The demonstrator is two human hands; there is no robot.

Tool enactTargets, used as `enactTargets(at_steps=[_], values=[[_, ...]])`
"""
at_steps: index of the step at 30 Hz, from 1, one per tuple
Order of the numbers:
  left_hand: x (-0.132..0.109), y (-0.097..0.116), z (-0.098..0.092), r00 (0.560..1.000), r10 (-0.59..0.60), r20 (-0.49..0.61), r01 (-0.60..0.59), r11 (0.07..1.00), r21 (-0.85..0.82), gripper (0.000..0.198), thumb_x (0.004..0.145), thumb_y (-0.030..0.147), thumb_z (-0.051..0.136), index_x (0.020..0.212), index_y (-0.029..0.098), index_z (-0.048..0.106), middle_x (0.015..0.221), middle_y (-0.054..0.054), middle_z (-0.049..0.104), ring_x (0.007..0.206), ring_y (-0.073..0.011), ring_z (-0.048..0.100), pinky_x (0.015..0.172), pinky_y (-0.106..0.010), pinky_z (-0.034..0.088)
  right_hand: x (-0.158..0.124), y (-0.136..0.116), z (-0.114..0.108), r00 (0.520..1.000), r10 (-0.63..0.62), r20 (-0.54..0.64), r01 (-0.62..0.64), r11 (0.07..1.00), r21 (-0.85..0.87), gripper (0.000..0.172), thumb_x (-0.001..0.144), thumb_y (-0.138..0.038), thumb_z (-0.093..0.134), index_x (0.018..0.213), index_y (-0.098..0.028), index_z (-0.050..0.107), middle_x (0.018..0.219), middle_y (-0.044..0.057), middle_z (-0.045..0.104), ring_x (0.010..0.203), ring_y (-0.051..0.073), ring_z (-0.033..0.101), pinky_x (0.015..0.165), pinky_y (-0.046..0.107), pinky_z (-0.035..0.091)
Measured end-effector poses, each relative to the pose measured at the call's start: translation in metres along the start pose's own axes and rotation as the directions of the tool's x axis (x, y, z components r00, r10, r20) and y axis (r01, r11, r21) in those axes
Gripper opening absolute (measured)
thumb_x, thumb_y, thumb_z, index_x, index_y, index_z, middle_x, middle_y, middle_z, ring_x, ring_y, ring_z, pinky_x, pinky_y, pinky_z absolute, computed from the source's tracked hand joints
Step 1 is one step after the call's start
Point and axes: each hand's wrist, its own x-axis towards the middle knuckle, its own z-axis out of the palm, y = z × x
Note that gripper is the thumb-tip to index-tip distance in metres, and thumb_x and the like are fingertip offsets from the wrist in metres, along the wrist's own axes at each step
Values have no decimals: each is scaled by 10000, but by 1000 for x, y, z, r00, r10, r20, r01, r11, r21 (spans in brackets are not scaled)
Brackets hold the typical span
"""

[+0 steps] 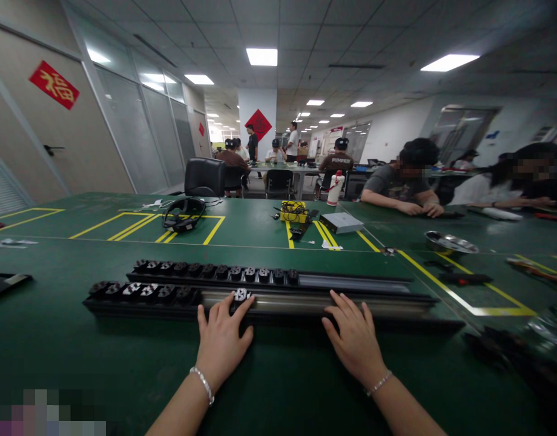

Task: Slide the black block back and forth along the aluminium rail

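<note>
Touching a single module [241, 294] on the front rail [287, 304], the left hand [221, 339] has its fingertips around the near side of this piece; the fingers are spread, and I cannot tell if they pinch it or only lie against it. The right hand [355, 333] is open and holds nothing, with its fingertips at the bare part of the same rail, farther to the right. Both rails lie side by side on the green table [124, 375], the rear rail [351, 283] just behind the front one. About how far the work has come, one can judge from the filling. On the rear rail, a row of twelve [221, 272] similar pieces, by my count, stands close together from the left end to past the middle, and after it the channel is bare. On the front rail, a row of six [149, 292] stands at the left end, and the touched module sits apart from it, with a gap of bare channel between. So this module seems not yet joined to its row, and the front rail is less filled than the rear one. Behind the rails lie a headset [183, 215] and a silver box [341, 223].
</note>
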Motion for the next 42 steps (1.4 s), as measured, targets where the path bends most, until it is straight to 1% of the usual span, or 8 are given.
enactTargets(at_steps=[11, 22, 31, 37, 42], values=[[0, 0, 2, 999, 9, -31, -9, 1000, 17, 526, 733, 343, 492, 1245, 416, 399, 1253, -51, 449, 1145, -270, 401, 1000, -587, 109, 0, -1, 1, 1000, -6, -21, 6, 1000, -4, 358, 857, -430, 303, 964, -252, 595, 1313, 38, 448, 1223, 226, 359, 1014, 519, 168], [0, 1, 4, 1000, 10, -16, -10, 1000, -1, 507, 726, 342, 500, 1220, 426, 426, 1250, -33, 454, 1147, -269, 392, 999, -600, 69, 0, -2, -1, 1000, 6, -14, -6, 1000, 3, 369, 861, -432, 287, 961, -251, 593, 1310, 40, 450, 1225, 225, 354, 1017, 517, 158], [1, 2, 0, 1000, 9, -12, -9, 1000, -5, 493, 729, 343, 493, 1212, 427, 436, 1248, -31, 459, 1136, -277, 405, 988, -615, 94, 0, -2, -1, 1000, 7, -1, -7, 1000, 8, 378, 859, -439, 284, 979, -254, 591, 1316, 36, 443, 1230, 227, 349, 1018, 520, 161], [1, 3, -1, 1000, 6, -8, -6, 1000, -5, 511, 715, 333, 505, 1212, 432, 434, 1254, -28, 456, 1128, -280, 413, 988, -615, 91, 1, -1, 1, 1000, -2, -24, 3, 1000, 3, 360, 856, -429, 301, 965, -251, 595, 1303, 43, 458, 1224, 228, 356, 1013, 520, 170], [1, 3, -1, 1000, 4, -2, -4, 1000, -15, 514, 713, 336, 507, 1212, 438, 432, 1254, -28, 455, 1134, -279, 406, 989, -617, 80, 0, 1, 2, 1000, -1, -14, 1, 1000, 10, 370, 855, -442, 295, 968, -252, 592, 1313, 43, 447, 1228, 230, 351, 1009, 525, 174]])
